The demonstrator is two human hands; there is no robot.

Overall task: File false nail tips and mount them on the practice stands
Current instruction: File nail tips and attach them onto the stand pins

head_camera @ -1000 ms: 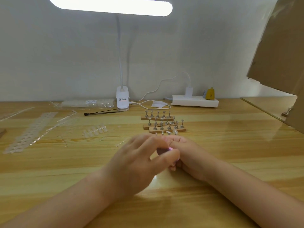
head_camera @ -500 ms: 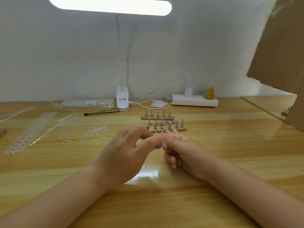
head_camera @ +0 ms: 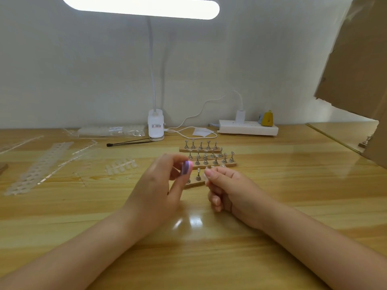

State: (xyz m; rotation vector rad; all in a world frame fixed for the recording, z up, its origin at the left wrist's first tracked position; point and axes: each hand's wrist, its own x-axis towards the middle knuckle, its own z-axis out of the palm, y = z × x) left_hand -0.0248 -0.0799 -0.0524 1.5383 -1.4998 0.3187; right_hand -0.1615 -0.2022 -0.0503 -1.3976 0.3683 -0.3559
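Left hand [head_camera: 156,190] grips a purple nail file [head_camera: 187,166] — right hand [head_camera: 231,188] pinches a clear nail tip [head_camera: 207,170] (barely visible) before the practice stands [head_camera: 208,156].

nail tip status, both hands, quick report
Left hand grips purple file. Right hand pinches clear nail tip, apart from file. Practice stands just beyond hands, nothing between.

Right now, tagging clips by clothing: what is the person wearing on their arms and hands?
Nothing that shows. Both forearms are bare up to the frame's edge, with no sleeve in view. The left hand and right hand carry no gloves, rings, watch or bracelet. The fingernails that show are short and look unpainted.
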